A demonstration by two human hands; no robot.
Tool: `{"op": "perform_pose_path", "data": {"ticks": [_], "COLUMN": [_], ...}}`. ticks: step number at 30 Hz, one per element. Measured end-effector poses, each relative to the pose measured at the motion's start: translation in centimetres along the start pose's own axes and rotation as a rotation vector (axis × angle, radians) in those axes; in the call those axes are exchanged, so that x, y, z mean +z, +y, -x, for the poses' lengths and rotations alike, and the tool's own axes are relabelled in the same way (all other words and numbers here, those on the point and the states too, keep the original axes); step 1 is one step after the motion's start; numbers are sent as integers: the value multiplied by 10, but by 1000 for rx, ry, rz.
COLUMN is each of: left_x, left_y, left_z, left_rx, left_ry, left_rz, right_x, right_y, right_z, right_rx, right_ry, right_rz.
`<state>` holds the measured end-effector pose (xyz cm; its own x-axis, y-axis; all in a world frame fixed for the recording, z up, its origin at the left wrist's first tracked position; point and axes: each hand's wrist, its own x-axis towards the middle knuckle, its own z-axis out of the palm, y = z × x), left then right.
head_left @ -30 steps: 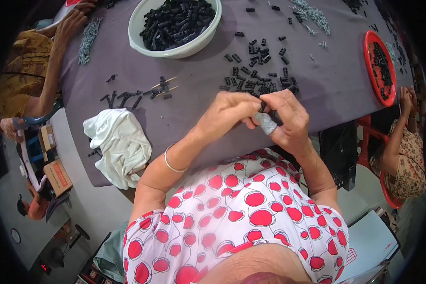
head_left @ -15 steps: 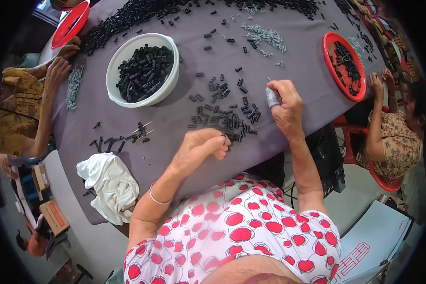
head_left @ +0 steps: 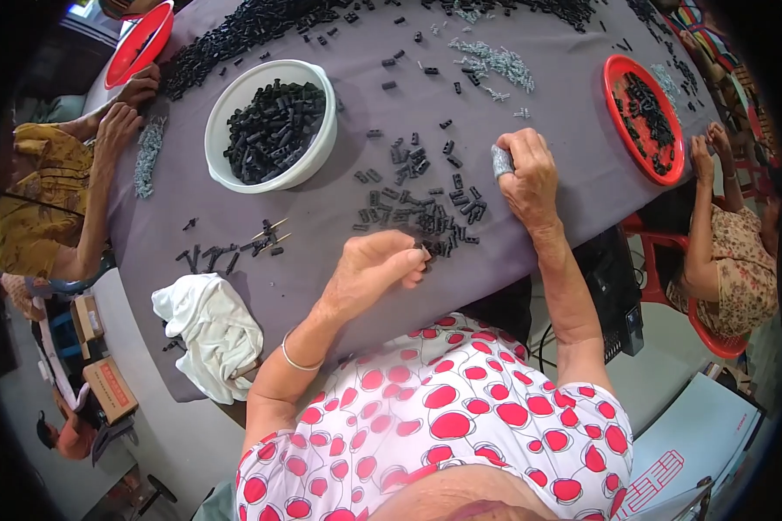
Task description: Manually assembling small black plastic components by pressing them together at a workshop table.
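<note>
Fig.: Left hand fingers pinch a small black plastic piece at edge of loose pile on purple surface; right hand clenched on grey wad. Piece prob. light, rigid, smooth; grip by sides w/ fingertips.

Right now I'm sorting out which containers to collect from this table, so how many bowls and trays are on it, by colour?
White bowl: 1
Red trays: 2, one at the far left, one at the right
Total: 3 containers, each holding small black parts.
</note>
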<state>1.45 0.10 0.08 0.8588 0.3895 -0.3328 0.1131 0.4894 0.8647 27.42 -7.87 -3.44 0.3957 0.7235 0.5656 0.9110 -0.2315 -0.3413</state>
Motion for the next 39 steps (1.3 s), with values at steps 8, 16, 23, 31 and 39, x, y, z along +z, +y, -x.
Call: {"op": "perform_pose_path", "data": {"ticks": [8,16,23,31,39], "left_x": [-19,-76,-69,-13,-10], "left_y": [60,101,96,61,35], "left_z": [9,-9,-20,2,0], "left_rx": [706,794,825,740,153], "left_ry": [520,838,876,552,126], "left_rz": [-953,-1469,-1499,-1091,-223], "right_x": [-10,-11,-11,-3,-35], "right_y": [-18,-28,-31,-51,-87], "right_z": [2,-4,-21,-29,-4], "right_rx": [-218,-49,156,111,-469], "right_ry": [-135,-244,-375,-430,-162], "right_rz": [-236,-280,-251,-91,-385]}}
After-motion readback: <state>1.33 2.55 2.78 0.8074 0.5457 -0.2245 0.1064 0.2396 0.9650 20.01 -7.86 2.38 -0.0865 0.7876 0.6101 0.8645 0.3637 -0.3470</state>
